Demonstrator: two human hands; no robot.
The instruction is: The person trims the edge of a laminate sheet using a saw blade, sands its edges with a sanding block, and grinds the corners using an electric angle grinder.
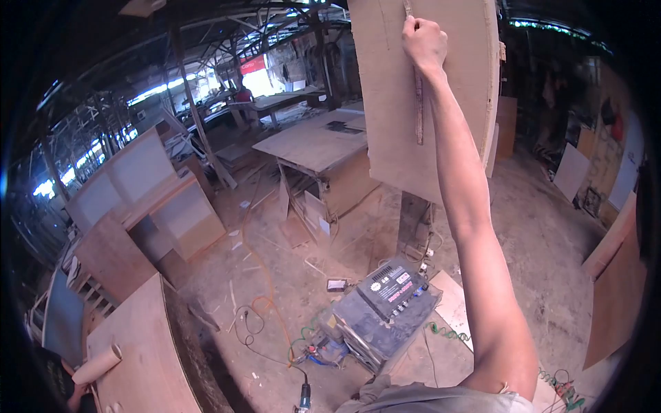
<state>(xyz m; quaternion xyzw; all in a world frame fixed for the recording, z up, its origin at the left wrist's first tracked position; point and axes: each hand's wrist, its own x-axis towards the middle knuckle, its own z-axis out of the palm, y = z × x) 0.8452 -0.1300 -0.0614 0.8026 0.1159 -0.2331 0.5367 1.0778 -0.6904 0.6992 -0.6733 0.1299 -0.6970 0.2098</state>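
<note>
My right hand (425, 45) is raised at the top of the view, closed in a fist around a thin, worn stick (419, 117). The stick runs nearly upright, with a short piece showing above my fist and a longer piece below. Behind it stands a large, pale wooden panel (389, 124) with faint dark lines near its top. Whether the stick touches the panel I cannot tell. My left hand is out of view.
Below are a dusty black speaker-like box (392, 292), an orange cable (265, 265) and a power tool (303, 398). A worktable (317, 141) stands beyond; wooden cabinets (186, 217) are left. At lower left, another person's hand (79, 394) is near a pale cylinder (96, 365).
</note>
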